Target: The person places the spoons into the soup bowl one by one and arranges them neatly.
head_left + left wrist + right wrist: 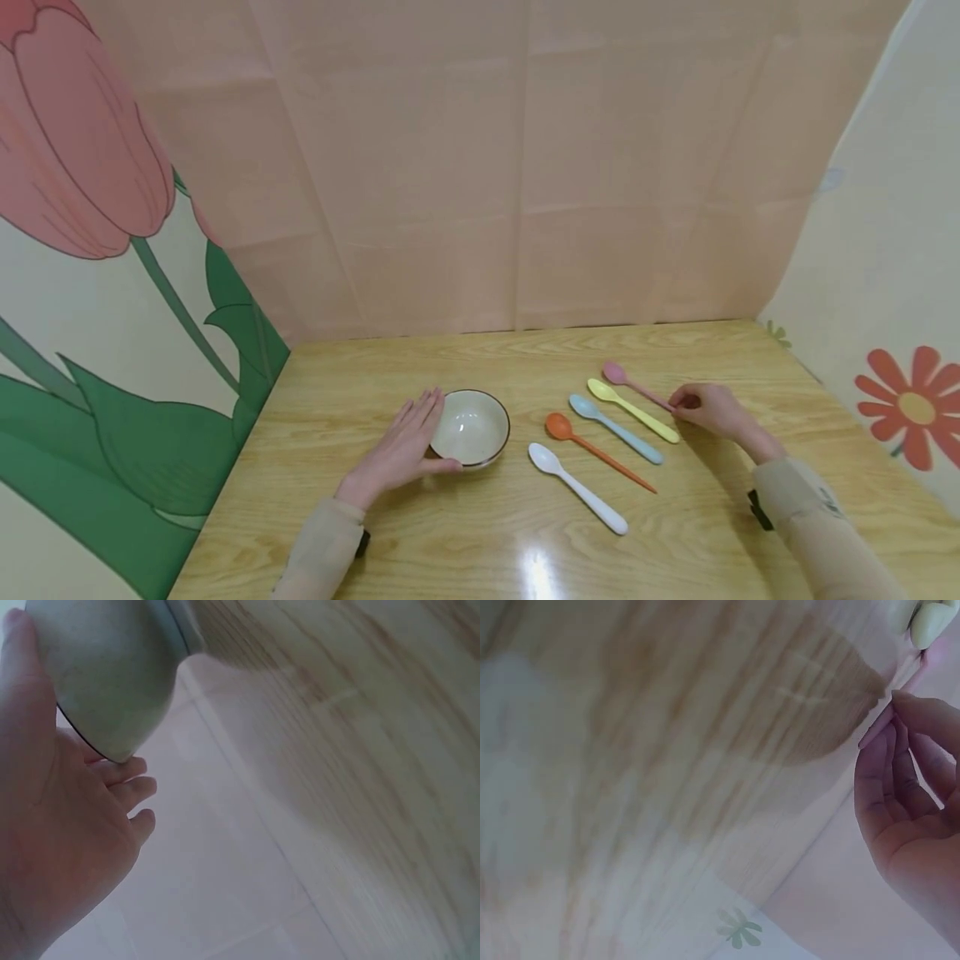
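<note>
1. I see a shiny wooden bench [450,537] by a pink wall [420,167].
2. My left fingers [422,416] hold the bowl [472,429] there.
3. My right fingers [688,392] pinch the pink spoon [637,388], right of the bowl.

left hand [397,454] spread, right hand [712,408] pinching
from afar i see my left fingers [424,417] straight, thumb [441,467] splayed away; my right thumb [926,712] meets the fingertips [870,769], both forearms [322,542] slanting inward.

High head view, close wrist views
Head camera looks forward and down across the tabletop [442,542] to its far edge; it shares the bowl [472,427] with the left wrist view, the pink spoon [637,388] with the right.
</note>
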Demonstrator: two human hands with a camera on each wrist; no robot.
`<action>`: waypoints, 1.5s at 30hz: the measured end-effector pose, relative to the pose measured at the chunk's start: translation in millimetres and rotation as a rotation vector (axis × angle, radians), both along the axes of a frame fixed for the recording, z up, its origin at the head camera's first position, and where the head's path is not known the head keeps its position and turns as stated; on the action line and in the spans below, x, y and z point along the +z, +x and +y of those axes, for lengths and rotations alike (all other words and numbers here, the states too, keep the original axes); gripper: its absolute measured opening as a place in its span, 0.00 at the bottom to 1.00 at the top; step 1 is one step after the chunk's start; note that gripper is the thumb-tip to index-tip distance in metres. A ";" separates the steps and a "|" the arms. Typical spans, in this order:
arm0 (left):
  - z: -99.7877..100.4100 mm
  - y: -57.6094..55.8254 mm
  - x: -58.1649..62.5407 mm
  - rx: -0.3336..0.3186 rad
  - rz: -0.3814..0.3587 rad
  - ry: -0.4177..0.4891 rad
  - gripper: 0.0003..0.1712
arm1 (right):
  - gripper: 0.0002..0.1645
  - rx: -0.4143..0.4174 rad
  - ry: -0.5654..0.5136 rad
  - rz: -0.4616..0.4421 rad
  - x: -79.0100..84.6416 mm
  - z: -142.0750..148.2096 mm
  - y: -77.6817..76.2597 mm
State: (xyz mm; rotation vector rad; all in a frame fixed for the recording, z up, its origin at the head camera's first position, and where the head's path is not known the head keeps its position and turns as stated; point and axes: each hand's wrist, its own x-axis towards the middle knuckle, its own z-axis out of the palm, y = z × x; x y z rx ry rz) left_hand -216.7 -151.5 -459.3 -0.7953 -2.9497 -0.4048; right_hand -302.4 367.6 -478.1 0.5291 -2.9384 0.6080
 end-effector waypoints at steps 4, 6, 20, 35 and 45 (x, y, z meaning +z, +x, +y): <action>-0.1 -1.2 0.1 0.002 0.018 -0.013 0.65 | 0.04 -0.003 0.006 -0.002 0.2 0.5 -0.2; -0.2 -1.2 0.4 0.003 0.017 -0.017 0.66 | 0.04 -0.006 0.007 -0.006 1.1 0.3 0.1; 0.7 2.6 -1.3 0.008 -0.001 0.005 0.64 | 0.04 0.009 -0.015 0.012 10.2 -1.9 4.6; 0.4 2.6 -1.6 0.014 0.008 0.003 0.65 | 0.05 0.088 -0.027 0.048 34.5 -16.7 7.7; 0.4 1.9 -0.6 0.004 0.034 -0.009 0.65 | 0.05 0.110 -0.008 0.048 46.7 -25.1 5.6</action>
